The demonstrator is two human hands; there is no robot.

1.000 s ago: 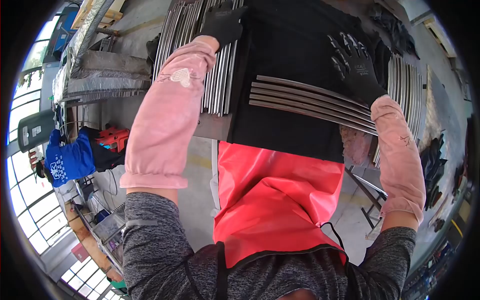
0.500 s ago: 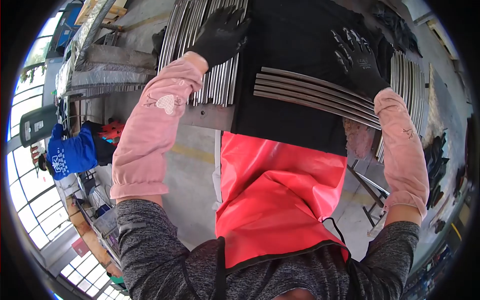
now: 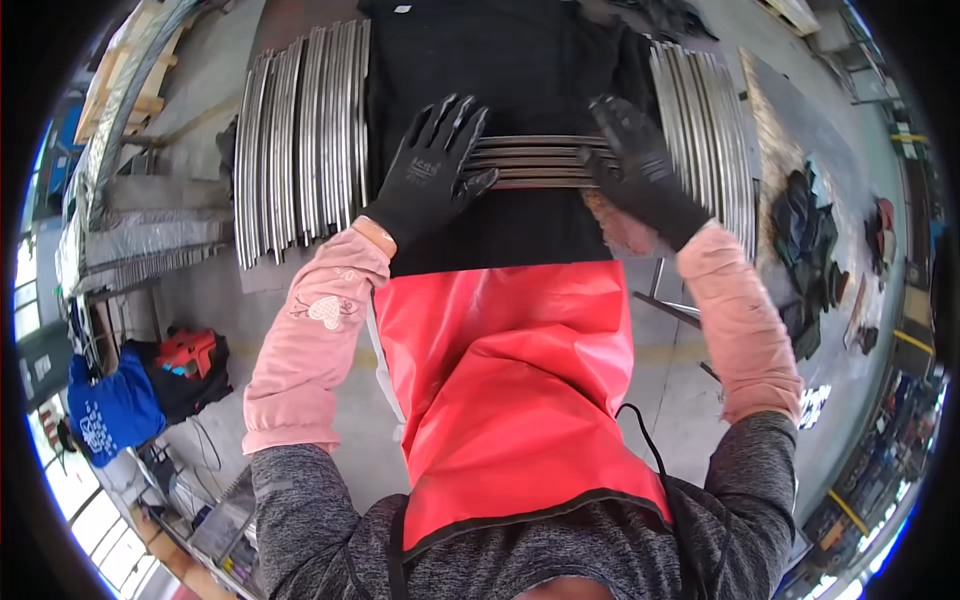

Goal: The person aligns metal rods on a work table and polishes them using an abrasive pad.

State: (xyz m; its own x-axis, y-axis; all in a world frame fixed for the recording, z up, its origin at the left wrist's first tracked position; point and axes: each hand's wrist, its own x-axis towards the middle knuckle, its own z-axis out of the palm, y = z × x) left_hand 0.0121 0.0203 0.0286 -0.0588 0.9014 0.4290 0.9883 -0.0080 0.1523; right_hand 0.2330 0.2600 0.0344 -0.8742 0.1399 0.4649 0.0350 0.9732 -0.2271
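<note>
Several thin metal tubes [image 3: 535, 163] lie side by side across a black cloth [image 3: 470, 60] in front of me. My left hand [image 3: 432, 160], in a black work glove, is at their left ends, its fingers stretched out and the thumb apart beside the tubes. Over their right ends rests my right hand [image 3: 640, 165], gloved the same way, with fingers extended and thumb spread. Its palm hides those ends. Neither hand is wrapped round a tube.
A row of upright-lying metal tubes [image 3: 305, 140] flanks the cloth on the left, and another stack of tubes [image 3: 705, 135] on the right. A person in blue [image 3: 115, 405] is at the far left. Dark cloths [image 3: 805, 230] lie on a surface at right.
My left hand has come off the left stack to the left ends of the middle tubes. My right hand has moved onto their right ends. The view has turned, and the tubes now appear level.
</note>
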